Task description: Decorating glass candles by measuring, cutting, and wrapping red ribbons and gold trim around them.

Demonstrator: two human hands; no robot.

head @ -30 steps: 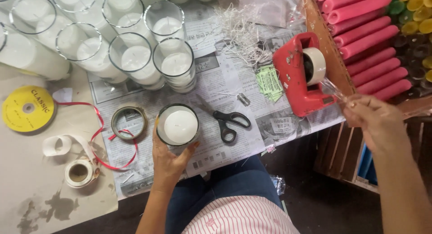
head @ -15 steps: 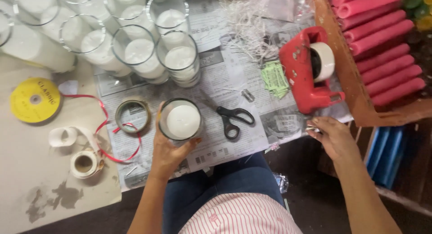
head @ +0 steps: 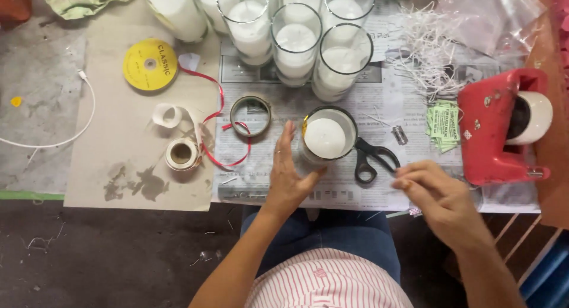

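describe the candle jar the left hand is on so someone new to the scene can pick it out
Start at the newspaper sheet spread over the table, with a cluster of tall white candle glasses along its far edge. Nearer the person, one candle jar stands alone, the left hand touching its side and black scissors just right of it. It is the only one standing apart from the cluster.
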